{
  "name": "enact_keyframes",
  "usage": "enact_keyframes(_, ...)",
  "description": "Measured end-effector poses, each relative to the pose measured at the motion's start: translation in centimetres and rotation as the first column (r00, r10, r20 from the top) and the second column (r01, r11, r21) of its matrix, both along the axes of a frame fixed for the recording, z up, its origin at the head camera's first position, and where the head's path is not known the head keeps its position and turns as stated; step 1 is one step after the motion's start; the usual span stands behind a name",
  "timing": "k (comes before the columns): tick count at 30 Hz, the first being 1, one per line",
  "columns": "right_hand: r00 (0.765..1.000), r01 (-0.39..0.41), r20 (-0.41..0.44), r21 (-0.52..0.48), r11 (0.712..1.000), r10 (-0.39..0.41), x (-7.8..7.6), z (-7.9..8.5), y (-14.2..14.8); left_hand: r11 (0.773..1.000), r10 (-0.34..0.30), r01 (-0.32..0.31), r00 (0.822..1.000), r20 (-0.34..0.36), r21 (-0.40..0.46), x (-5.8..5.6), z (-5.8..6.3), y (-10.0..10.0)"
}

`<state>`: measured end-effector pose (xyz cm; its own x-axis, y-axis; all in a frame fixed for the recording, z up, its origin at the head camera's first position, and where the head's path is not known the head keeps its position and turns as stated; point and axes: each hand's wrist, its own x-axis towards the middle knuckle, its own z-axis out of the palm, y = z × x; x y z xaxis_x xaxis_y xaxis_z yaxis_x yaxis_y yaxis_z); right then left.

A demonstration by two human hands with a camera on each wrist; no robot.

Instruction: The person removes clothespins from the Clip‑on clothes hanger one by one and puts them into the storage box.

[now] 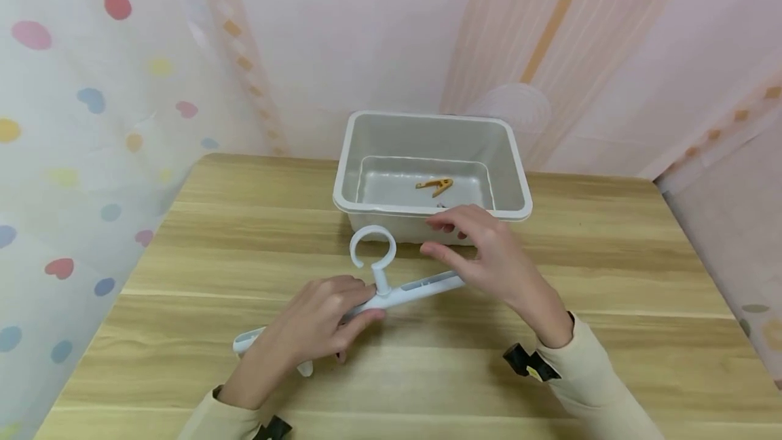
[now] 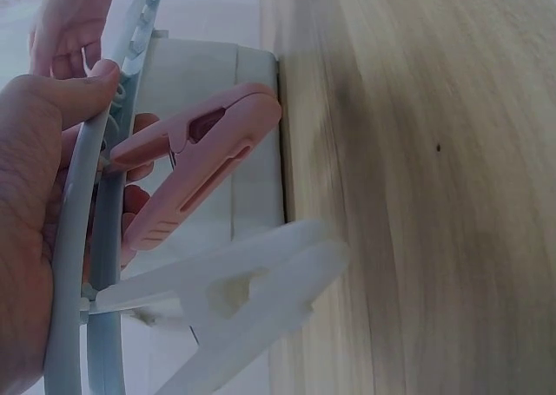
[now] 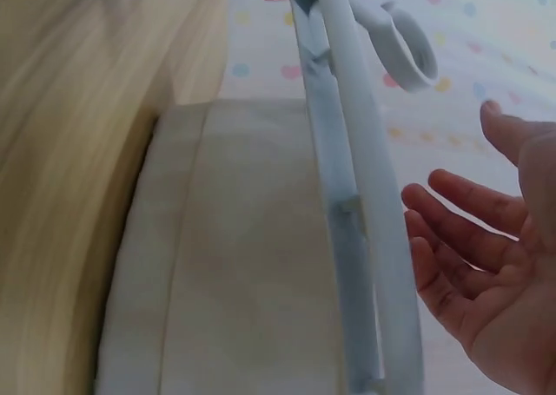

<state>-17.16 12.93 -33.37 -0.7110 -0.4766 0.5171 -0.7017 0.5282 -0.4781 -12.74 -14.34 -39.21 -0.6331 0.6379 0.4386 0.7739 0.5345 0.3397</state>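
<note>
A pale blue hanger [image 1: 408, 292] with a ring hook [image 1: 373, 250] lies low over the wooden table [image 1: 611, 277]. My left hand [image 1: 357, 304] grips its bar just left of the hook. The left wrist view shows that hand [image 2: 52, 178] round the hanger bar [image 2: 95, 265], with a pink clip [image 2: 200, 165] and a white clip [image 2: 252, 291] hanging from it. My right hand [image 1: 440, 236] hovers with straight fingers beside the bar's right end, holding nothing. In the right wrist view the open right hand [image 3: 486, 273] is next to the hanger bar [image 3: 356, 195].
A grey plastic bin [image 1: 513, 175] stands at the back of the table, just behind the hands, with an orange clip [image 1: 435, 185] on its floor. Patterned curtains and a wall close in the table on the left, back and right.
</note>
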Motion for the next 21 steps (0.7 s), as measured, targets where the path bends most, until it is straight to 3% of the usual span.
enact_keyframes(6, 1.0, -0.025, 0.007, 0.081, 0.996, 0.025, 0.7, -0.4, 0.2, 1.0, 0.008, -0.008, 1.0, 0.006, -0.004, 0.1, 0.4, -0.1)
enact_keyframes(11, 0.997, -0.007, 0.081, 0.155, 0.988, -0.006, 1.3, -0.7, 0.8, 1.0, 0.02, -0.02, 1.0, 0.008, -0.022, 0.3, 0.7, -0.2)
enact_keyframes(21, 0.997, -0.028, 0.082, 0.383, 0.923, -0.003, 2.1, -1.0, 1.0, 0.999, 0.032, -0.032, 0.999, -0.004, -0.036, 0.4, 1.1, -0.2)
